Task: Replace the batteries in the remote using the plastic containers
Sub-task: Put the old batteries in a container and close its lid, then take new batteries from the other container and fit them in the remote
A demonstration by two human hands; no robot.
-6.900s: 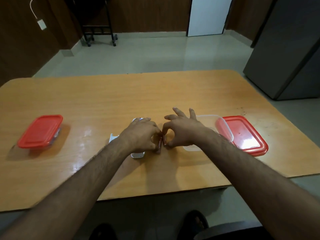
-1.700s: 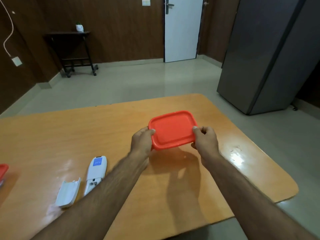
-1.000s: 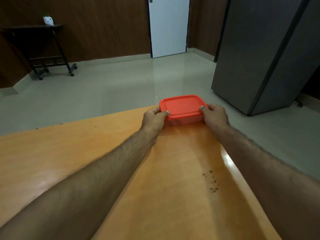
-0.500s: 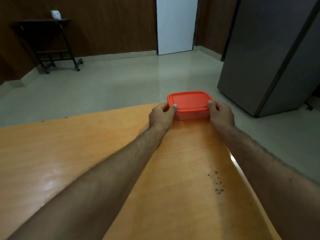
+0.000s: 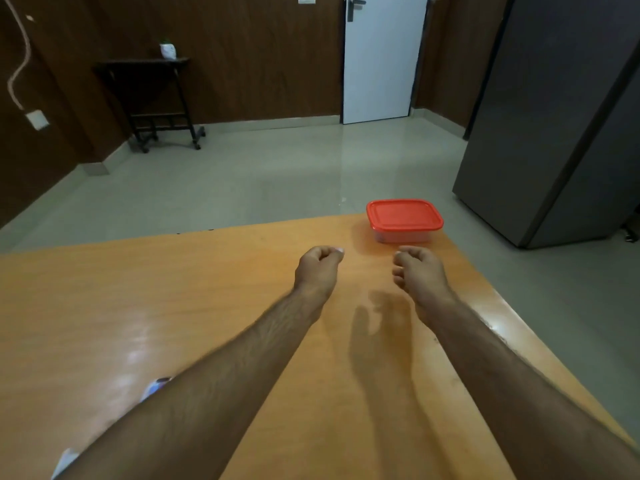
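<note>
A clear plastic container with a red lid (image 5: 404, 220) stands closed at the far right corner of the wooden table (image 5: 173, 299). My left hand (image 5: 318, 266) and my right hand (image 5: 417, 268) hover over the table just in front of it, apart from it, fingers curled in and holding nothing. A tip of the white remote (image 5: 156, 388) shows beside my left forearm, which hides the rest. A white scrap, perhaps the battery cover (image 5: 64, 460), peeks out at the bottom left.
The table's far edge and right edge run close to the container. Beyond are a grey floor, a tall grey cabinet (image 5: 561, 116) at right, a white door (image 5: 381, 57) and a dark side table (image 5: 149, 102) on wheels.
Both hands have let go of the red-lidded container and pulled back toward me, fingers curling shut. The container stays at the far right corner. The view has swung left, bringing the remote back in.
</note>
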